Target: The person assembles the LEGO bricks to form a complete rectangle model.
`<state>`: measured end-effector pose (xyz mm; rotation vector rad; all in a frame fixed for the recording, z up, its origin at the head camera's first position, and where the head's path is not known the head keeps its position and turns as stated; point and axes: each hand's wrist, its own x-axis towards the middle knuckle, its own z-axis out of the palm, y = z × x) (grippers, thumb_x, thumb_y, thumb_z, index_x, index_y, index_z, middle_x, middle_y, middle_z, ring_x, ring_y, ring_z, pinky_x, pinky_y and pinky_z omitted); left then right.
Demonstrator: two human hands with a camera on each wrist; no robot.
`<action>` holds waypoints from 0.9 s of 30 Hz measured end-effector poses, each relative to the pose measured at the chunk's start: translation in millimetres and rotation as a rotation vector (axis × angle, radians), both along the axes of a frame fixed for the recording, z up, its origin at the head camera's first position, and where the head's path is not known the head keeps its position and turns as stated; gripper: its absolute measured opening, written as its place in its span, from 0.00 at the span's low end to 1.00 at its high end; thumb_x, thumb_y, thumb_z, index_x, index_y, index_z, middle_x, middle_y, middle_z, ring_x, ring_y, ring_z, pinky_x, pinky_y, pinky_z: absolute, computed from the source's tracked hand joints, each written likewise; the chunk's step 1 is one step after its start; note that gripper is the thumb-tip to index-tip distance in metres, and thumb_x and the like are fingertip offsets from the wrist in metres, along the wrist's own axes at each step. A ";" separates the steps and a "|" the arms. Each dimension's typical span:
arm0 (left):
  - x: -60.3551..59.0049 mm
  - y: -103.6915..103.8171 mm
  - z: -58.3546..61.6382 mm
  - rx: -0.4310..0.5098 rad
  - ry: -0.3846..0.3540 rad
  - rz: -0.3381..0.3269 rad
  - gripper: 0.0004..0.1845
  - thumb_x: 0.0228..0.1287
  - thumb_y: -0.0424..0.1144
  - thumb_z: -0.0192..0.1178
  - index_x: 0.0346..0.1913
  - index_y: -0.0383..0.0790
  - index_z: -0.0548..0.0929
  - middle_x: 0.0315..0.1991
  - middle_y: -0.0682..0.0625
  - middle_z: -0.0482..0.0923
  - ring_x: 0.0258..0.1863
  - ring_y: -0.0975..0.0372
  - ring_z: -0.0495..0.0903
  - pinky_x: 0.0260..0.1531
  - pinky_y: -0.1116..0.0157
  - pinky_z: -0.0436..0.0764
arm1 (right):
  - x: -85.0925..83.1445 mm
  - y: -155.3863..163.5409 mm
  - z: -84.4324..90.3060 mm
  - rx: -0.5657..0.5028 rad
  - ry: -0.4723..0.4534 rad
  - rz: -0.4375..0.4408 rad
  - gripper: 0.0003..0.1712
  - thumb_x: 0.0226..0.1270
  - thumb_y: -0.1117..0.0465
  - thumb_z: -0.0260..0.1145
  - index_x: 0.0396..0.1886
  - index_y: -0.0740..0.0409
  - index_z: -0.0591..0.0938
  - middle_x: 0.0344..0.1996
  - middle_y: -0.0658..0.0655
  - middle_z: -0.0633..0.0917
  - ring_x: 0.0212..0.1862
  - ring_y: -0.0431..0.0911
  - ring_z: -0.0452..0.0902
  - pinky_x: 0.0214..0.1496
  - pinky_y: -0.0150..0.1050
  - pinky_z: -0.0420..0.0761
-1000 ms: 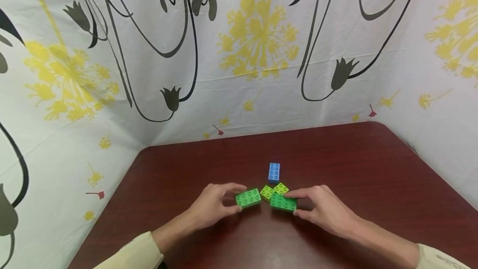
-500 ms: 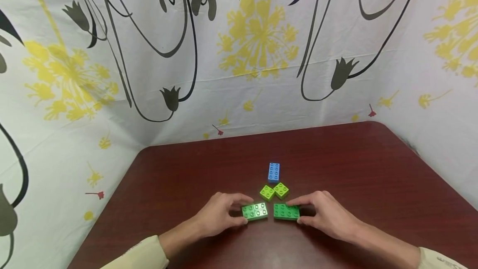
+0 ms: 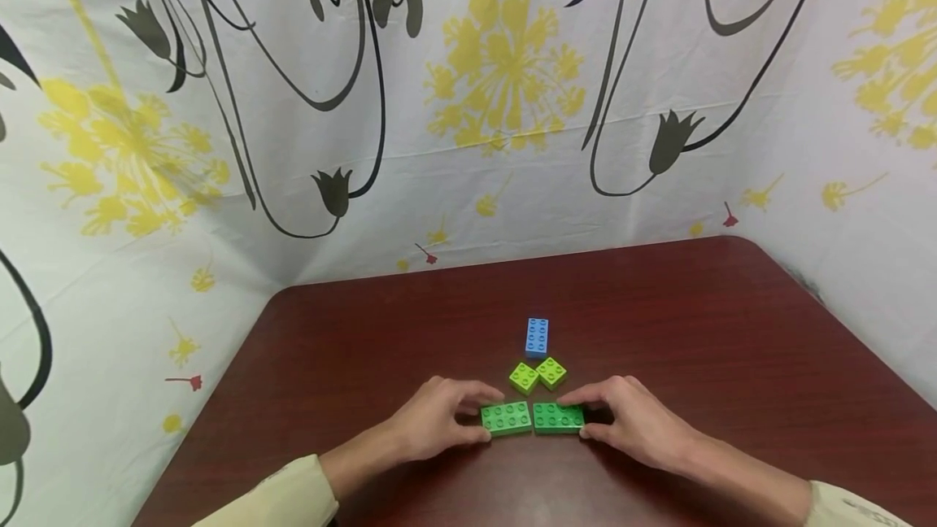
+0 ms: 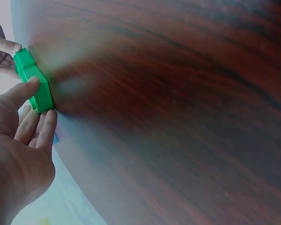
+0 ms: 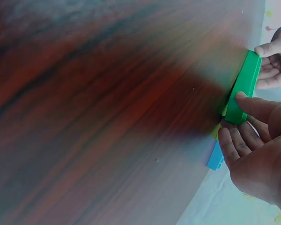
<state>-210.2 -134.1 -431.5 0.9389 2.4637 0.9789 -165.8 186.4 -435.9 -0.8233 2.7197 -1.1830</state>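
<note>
Two green 2x4 bricks lie end to end on the dark red table, touching in a row. My left hand pinches the left green brick between thumb and fingers. My right hand pinches the right green brick in the same way. In the left wrist view my left hand grips its green brick. The right wrist view shows my right hand on its green brick.
Two small lime bricks sit corner to corner just beyond the green pair. A blue 2x4 brick lies further back. A flower-printed cloth walls the table on the left, back and right.
Both hands slid their green bricks toward me, away from the lime bricks, then together. The gap seen half a second ago has closed and the bricks now lie in one line.
</note>
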 end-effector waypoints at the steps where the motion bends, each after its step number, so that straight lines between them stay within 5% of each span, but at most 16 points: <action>1: -0.5 0.2 -0.1 -0.001 -0.001 -0.002 0.24 0.66 0.37 0.76 0.64 0.47 0.86 0.60 0.60 0.85 0.56 0.70 0.84 0.56 0.70 0.82 | -0.2 -0.7 -0.3 -0.002 -0.001 0.001 0.22 0.62 0.69 0.80 0.55 0.51 0.91 0.48 0.50 0.91 0.47 0.37 0.86 0.44 0.36 0.86; 15: -6.8 -0.8 1.8 -0.017 -0.035 -0.041 0.24 0.67 0.36 0.76 0.65 0.48 0.86 0.60 0.60 0.85 0.53 0.71 0.85 0.54 0.71 0.82 | -1.1 -6.2 -1.7 0.031 0.066 -0.003 0.23 0.60 0.72 0.80 0.55 0.53 0.92 0.48 0.51 0.92 0.49 0.42 0.88 0.44 0.36 0.87; 27: -9.1 -1.7 2.3 -0.041 -0.004 -0.074 0.24 0.67 0.39 0.76 0.65 0.50 0.86 0.59 0.61 0.86 0.50 0.74 0.85 0.52 0.72 0.82 | -3.5 -5.3 -2.1 0.027 0.104 0.017 0.23 0.61 0.71 0.80 0.56 0.55 0.91 0.48 0.52 0.92 0.46 0.37 0.87 0.39 0.34 0.85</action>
